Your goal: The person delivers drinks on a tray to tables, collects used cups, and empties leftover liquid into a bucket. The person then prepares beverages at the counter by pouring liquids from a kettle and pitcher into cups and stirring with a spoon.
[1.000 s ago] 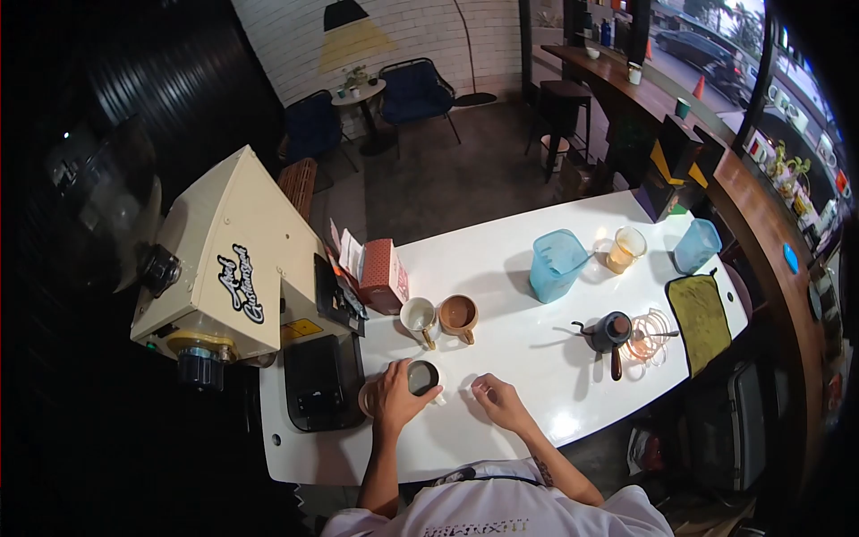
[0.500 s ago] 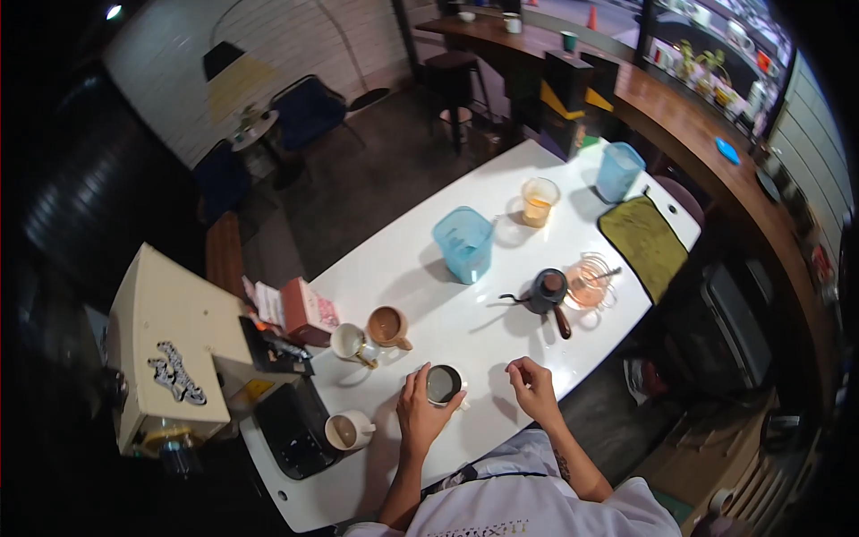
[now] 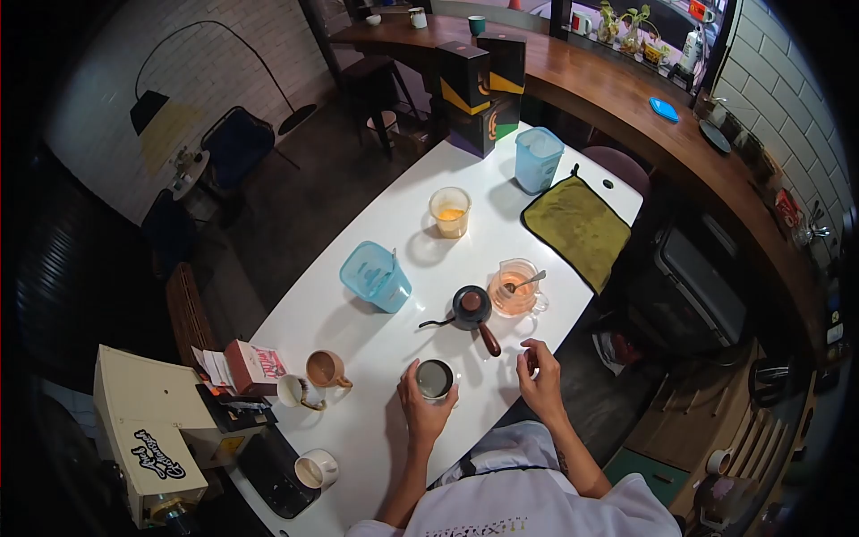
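My left hand (image 3: 424,407) is wrapped round a cup with a dark rim (image 3: 435,379) on the white table. My right hand (image 3: 540,379) hovers over the near table edge with its fingers curled; whether anything is between them is too small to tell. Beyond the hands stands a black kettle (image 3: 469,305) with a brown handle, beside a glass jug (image 3: 514,288) that holds orange-tinted liquid and a spoon. To the left are a brown mug (image 3: 326,368), a white cup with a dark-gold handle (image 3: 291,390) and, closer to me, another white mug (image 3: 316,469).
Two blue plastic containers (image 3: 377,276) (image 3: 539,159), a beaker with yellow contents (image 3: 449,213) and a green cloth (image 3: 578,233) lie across the table's far half. Black boxes (image 3: 474,126) stand at its far end. A cream grinder (image 3: 139,438) and red box (image 3: 253,367) are at the left.
The view has turned to the right. My left hand and its cup have moved away from the white mug by the grinder, toward the kettle. My right hand is now nearer the jug.
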### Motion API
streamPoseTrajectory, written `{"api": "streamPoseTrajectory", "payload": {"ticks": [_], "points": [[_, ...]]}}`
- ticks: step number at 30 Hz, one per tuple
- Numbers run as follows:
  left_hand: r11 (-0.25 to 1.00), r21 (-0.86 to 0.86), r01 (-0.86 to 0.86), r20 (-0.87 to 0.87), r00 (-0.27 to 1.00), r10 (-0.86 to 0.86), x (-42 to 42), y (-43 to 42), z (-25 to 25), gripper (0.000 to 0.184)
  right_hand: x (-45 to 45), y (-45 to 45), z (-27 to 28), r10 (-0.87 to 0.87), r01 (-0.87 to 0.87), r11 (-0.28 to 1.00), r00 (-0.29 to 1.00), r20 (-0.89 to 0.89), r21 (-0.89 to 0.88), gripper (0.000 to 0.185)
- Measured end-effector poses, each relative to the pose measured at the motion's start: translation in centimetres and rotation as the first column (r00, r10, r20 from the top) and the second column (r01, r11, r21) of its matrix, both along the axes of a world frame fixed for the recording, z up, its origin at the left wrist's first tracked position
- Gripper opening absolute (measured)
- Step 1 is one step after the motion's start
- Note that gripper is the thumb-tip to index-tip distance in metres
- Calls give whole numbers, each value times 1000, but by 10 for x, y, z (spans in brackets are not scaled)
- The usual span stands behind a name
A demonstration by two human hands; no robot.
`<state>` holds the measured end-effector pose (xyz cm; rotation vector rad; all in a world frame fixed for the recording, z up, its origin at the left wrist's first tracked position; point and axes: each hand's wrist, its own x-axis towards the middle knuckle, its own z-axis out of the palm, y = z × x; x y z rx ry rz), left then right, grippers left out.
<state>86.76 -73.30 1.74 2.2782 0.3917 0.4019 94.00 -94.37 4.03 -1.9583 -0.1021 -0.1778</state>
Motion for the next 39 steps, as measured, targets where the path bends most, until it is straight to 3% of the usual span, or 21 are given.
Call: {"api": "streamPoseTrajectory", "payload": {"ticks": [1, 7, 12, 14, 18, 20, 23, 26, 28, 30, 32, 34, 39], "points": [[1000, -19, -7, 21, 1000, 8, 4, -3, -1, 84, 6, -4, -1, -6, 6, 1000, 998, 59, 1, 14], [994, -110, -13, 41, 999, 17, 22, -16, -2, 81, 49, -34, 0, -70, 70, 997, 997, 24, -16, 16], [996, -82, -31, 54, 998, 36, 35, -26, -6, 82, 77, -40, 5, -24, 24, 999, 1000, -12, -22, 20], [996, -78, -40, 62, 997, 44, 36, -29, -9, 82, 84, -36, 11, -84, 115, 983, 974, 210, -142, 29], [980, -189, -60, 73, 994, 75, 41, -35, -11, 84, 100, -44, -3, -15, 65, 974, 974, 225, -217, 36], [973, -219, -75, 79, 992, 94, 42, -38, -12, 84, 106, -47, -11, 83, -67, 985, 992, 99, -160, 30], [963, -258, -81, 116, 987, 114, 45, -42, -15, 85, 113, -49, -22, 171, -162, 978, 983, 60, -129, 21], [974, -214, -73, 141, 985, 104, 50, -44, -8, 83, 118, -45, -24, 166, -166, 983, 986, -4, -78, 14], [997, -3, -80, 166, 983, 79, 52, -44, 2, 78, 122, -44, -33, 178, -175, 982, 983, 35, -70, 13], [995, 14, -103, 153, 983, 100, 52, -45, 13, 73, 124, -44, -38, 185, -181, 982, 980, 73, -60, 13], [992, 33, -124, 145, 982, 118, 54, -45, 28, 69, 125, -43, -30, 183, -181, 983, 978, -102, 33, 15], [967, 253, -9, 36, 999, -1, 57, -44, 43, 65, 128, -42, -35, 187, -185, 982, 978, -94, 29, 15], [952, 274, 135, -124, 987, -104, 73, -55, 56, 66, 133, -42, -41, 198, -193, 980, 975, -105, 55, 15]]}}
